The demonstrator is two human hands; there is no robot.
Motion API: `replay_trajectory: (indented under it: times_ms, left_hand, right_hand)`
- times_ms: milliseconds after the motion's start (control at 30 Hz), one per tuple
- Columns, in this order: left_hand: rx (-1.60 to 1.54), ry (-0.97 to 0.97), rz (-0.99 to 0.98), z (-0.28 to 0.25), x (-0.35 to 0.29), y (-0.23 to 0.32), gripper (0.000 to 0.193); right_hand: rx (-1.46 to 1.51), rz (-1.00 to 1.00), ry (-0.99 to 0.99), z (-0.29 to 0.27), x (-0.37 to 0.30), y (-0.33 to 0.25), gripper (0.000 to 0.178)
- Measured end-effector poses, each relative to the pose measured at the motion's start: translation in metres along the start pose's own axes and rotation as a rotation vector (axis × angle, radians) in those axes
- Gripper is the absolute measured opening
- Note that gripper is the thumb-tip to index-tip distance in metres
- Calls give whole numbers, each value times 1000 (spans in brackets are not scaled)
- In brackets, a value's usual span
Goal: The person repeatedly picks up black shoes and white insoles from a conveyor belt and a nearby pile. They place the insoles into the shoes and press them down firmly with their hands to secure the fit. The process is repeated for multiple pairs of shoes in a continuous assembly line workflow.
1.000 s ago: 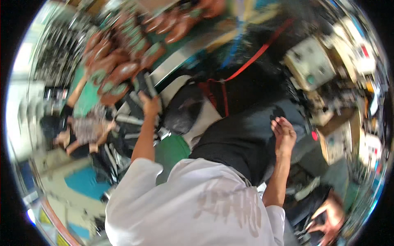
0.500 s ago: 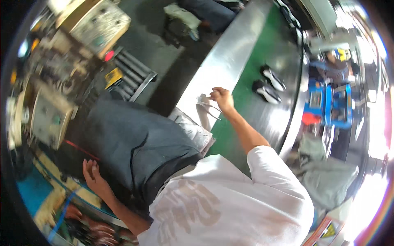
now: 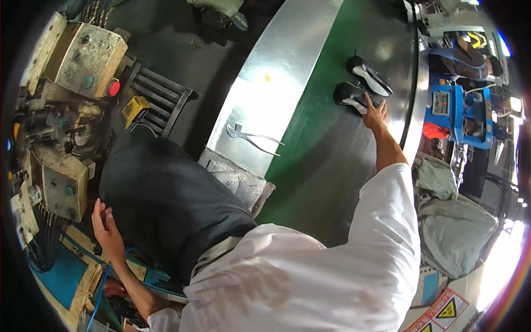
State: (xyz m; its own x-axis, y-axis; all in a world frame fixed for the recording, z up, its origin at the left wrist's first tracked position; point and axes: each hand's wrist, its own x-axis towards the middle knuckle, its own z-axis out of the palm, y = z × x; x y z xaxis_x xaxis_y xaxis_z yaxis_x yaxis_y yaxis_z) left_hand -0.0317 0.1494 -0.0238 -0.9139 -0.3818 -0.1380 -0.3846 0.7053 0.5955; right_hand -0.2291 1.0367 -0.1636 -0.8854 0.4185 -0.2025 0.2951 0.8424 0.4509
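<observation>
- The near shoe (image 3: pixel 347 94), black with a white sole, lies on the green belt (image 3: pixel 326 72) right at the right hand's (image 3: pixel 376 115) fingertips; its long axis slants from upper left down toward that hand. I cannot tell toe from heel.
- The far shoe (image 3: pixel 370 76) lies just beyond the near shoe, tipped so its white sole shows, pointing much the same way but more steeply.
- The right hand has its fingers stretched and spread, not closed; whether they touch the near shoe I cannot tell.
- Half a second ago the right hand was at the pliers (image 3: pixel 242 134); now these lie left of it on the metal ledge (image 3: pixel 276 77), handles toward the belt.
- The left hand (image 3: pixel 109 235), well apart from the right, is empty, fingers loosely bent, near a worn control box (image 3: pixel 62 182).
- Behind the right arm, a sticker (image 3: pixel 447 310) carries red lettering and yellow warning triangles.
</observation>
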Motion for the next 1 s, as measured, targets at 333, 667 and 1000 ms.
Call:
replay_trajectory:
  times_ms: [333, 667, 1000]
  left_hand:
    - [-375, -148, 114, 38, 20, 59, 45]
    - [-720, -503, 445, 134, 52, 160, 46]
    - [-229, 114, 780, 26, 87, 116, 46]
  right_hand:
    - [1160, -177, -190, 66, -37, -1, 117]
    - [1649, 139, -326, -79, -243, -187, 86]
    - [1192, -992, -509, -280, -320, -388, 129]
